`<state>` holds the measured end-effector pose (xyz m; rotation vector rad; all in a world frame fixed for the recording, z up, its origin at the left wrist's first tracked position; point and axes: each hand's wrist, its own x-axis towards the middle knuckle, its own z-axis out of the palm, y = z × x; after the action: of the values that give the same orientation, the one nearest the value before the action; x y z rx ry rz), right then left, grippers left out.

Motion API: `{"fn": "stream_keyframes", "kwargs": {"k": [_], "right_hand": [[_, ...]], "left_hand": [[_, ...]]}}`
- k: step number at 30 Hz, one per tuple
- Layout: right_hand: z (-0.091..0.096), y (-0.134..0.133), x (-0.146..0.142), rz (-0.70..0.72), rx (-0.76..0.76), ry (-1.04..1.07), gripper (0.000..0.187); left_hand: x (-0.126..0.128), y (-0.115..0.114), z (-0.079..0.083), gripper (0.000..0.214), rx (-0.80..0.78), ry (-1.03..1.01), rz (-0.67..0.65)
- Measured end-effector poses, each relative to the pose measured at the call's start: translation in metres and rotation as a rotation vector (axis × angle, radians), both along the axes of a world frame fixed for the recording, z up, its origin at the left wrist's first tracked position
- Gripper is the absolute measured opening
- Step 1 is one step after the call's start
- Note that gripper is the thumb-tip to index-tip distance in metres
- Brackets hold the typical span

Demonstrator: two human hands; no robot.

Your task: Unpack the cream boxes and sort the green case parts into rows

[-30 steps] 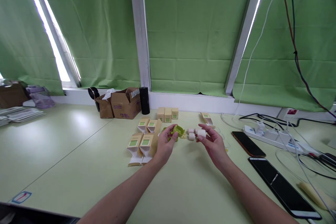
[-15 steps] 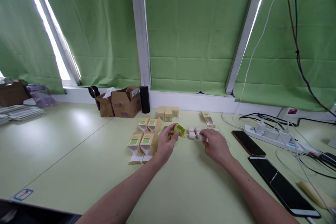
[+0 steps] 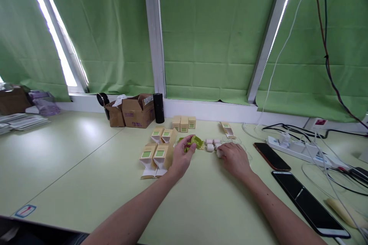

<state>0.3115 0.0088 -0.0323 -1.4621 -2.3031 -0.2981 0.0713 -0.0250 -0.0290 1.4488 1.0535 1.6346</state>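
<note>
My left hand [image 3: 184,156] is closed round a yellow-green, ring-like piece [image 3: 197,141] whose exact kind I cannot make out. More green shows behind its fingers. To the right, my right hand [image 3: 235,157] has its fingers closed on a small white rounded piece [image 3: 220,154] low over the table. Beside those fingertips sits a small cluster of similar pieces, among them a white one [image 3: 210,147] and a pinkish one [image 3: 209,141]. Left of my left hand stand several opened small cardboard boxes [image 3: 161,155] with green labels, their white-lined flaps folded out.
Small cartons [image 3: 184,124] stand at the back. An opened carton [image 3: 227,130] lies right of them. Larger brown boxes [image 3: 138,113] and a black cylinder [image 3: 158,108] are by the wall. On the right lie two phones [image 3: 271,156] [image 3: 310,203], a power strip [image 3: 299,149] and cables.
My right hand has shifted slightly left and lower, and its fingers have drawn down over the white piece. My left hand and the green piece stay nearly in place.
</note>
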Motion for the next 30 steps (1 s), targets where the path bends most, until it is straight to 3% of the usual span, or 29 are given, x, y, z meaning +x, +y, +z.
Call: {"fn": "stream_keyframes", "kwargs": {"k": [5, 15, 30], "right_hand": [[0.001, 0.001, 0.000, -0.024, -0.035, 0.019, 0.026], [-0.006, 0.005, 0.003, 0.019, 0.039, 0.065, 0.024], [-0.008, 0.003, 0.002, 0.047, 0.094, 0.074, 0.032]], "left_hand": [[0.000, 0.000, 0.001, 0.055, -0.009, -0.002, -0.002], [0.001, -0.001, 0.001, 0.053, 0.015, -0.024, -0.008], [0.002, -0.004, 0.006, 0.053, -0.004, -0.057, -0.063]]}}
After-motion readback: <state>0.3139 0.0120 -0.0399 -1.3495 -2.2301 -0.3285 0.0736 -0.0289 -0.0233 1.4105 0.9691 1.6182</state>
